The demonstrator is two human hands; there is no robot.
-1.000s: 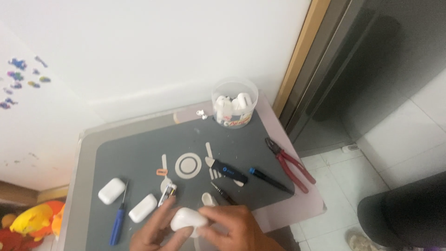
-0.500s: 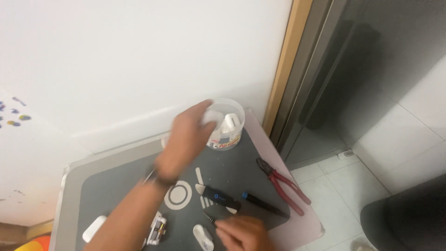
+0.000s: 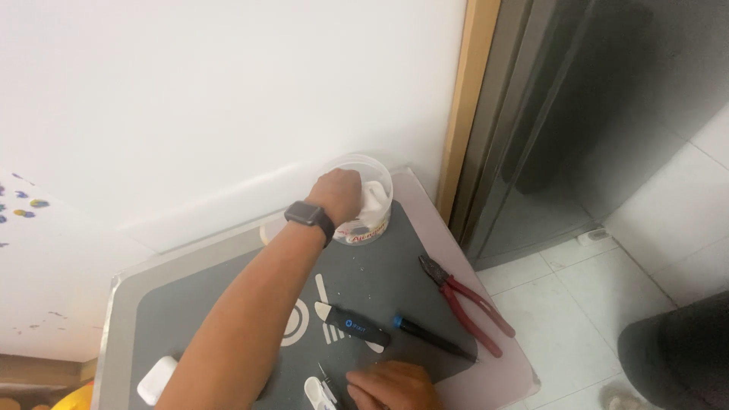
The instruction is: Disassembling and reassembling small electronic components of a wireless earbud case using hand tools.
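Observation:
My left hand (image 3: 338, 193) reaches across the table into a clear round plastic tub (image 3: 384, 181) at the back right, by the wall. Its fingers curl down on a white case (image 3: 373, 201) inside the tub, which also holds other small bits. A dark watch (image 3: 309, 216) sits on that wrist. My right hand (image 3: 391, 386) lies low on the grey mat (image 3: 197, 304) at the front edge, partly cut off by the frame. Its fingers are next to thin tweezers (image 3: 326, 376) and a small white piece (image 3: 315, 393).
On the mat lie red-handled pliers (image 3: 467, 304), a black and blue tool handle (image 3: 353, 326), a slim blue-tipped screwdriver (image 3: 433, 338) and another white case (image 3: 156, 380) at the front left. A dark glossy door (image 3: 592, 114) stands right of the table. Tiled floor lies below.
Both hands held a white case at the front edge a second ago. My left hand then carried it up to the tub and now dips inside. My right hand stayed low.

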